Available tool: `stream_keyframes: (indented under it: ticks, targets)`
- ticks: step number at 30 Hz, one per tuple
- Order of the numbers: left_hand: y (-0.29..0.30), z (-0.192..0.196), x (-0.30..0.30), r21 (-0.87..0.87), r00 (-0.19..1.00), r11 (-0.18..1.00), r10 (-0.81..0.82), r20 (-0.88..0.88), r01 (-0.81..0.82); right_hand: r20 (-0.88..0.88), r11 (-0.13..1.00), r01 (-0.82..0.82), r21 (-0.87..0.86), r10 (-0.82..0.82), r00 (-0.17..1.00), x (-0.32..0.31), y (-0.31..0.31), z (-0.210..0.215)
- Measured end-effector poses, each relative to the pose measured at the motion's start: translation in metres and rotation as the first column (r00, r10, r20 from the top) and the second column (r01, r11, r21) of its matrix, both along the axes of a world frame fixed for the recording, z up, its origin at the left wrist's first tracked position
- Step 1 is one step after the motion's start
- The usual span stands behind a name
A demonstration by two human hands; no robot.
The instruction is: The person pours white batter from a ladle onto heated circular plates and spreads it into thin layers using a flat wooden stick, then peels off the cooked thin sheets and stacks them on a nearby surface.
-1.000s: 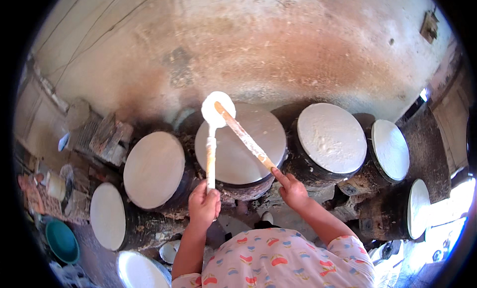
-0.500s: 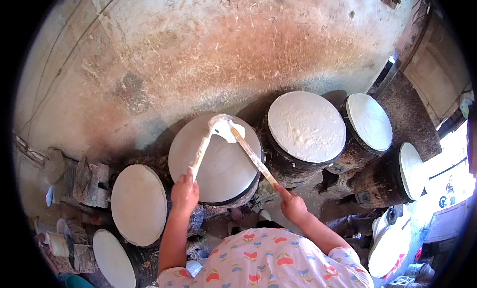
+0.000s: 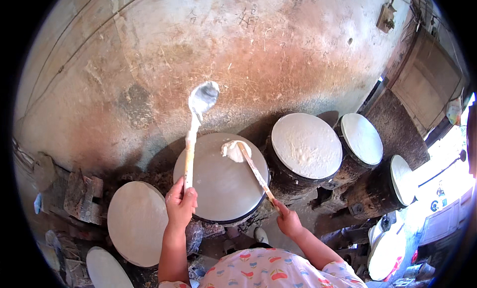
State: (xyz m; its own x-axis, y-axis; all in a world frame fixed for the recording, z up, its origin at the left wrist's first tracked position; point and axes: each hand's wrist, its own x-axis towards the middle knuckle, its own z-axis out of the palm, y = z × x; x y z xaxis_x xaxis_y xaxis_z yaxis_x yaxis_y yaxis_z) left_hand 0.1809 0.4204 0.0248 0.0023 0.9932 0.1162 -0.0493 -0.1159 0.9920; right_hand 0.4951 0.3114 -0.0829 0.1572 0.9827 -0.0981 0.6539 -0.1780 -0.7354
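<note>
My left hand point(image 3: 181, 203) is closed round the wooden handle of a ladle point(image 3: 204, 96). Its batter-smeared bowl is raised in front of the wall, beyond the far rim of a round griddle point(image 3: 216, 188). On that griddle lies a small mound of white batter point(image 3: 231, 151) toward the far side. My right hand point(image 3: 288, 219) grips the near end of a batter-streaked wooden stick point(image 3: 259, 178). The stick slants over the griddle and its far end meets the batter, which hides whatever head it has.
To the right stands a griddle with a bumpy white layer point(image 3: 307, 146), then two more pale-topped drums point(image 3: 361, 138) point(image 3: 403, 179). Two pale discs point(image 3: 138, 223) point(image 3: 105, 268) are at the left. A stained wall point(image 3: 174, 54) rises behind; bricks point(image 3: 83, 196) are stacked at the left.
The ladle has lifted off the batter and swung up and away toward the wall. The batter stays on the griddle at the stick's end. The view has shifted slightly.
</note>
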Motion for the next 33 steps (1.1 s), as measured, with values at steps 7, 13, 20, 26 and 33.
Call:
stream_keyframes:
  ticks: [7, 13, 20, 26, 33]
  targets:
    - [-0.006, -0.029, -0.012, -0.252, 0.991, 0.959, -0.130, 0.013, 0.129, 0.010, 0.997, -0.080, 0.017, 0.080, 0.997, -0.041, 0.103, 0.001]
    - [-0.010, -0.038, -0.027, -0.311, 0.989, 0.939, -0.144, 0.030, 0.146, -0.072, 1.000, -0.018, -0.005, 0.017, 0.997, -0.046, 0.089, 0.011]
    - [-0.015, -0.036, -0.059, -0.165, 0.634, 0.889, -0.164, 0.756, 0.426, -0.131, 1.000, 0.010, 0.030, -0.006, 0.991, -0.043, 0.068, -0.018]
    - [-0.025, -0.037, -0.055, -0.275, 0.936, 0.943, -0.087, 0.342, 0.188, -0.055, 0.975, -0.184, -0.125, 0.178, 0.982, -0.093, 0.119, 0.013]
    - [-0.037, -0.049, -0.062, -0.357, 0.975, 0.927, -0.040, 0.218, 0.118, 0.013, 0.921, -0.390, 0.018, 0.389, 0.921, -0.086, 0.073, 0.009]
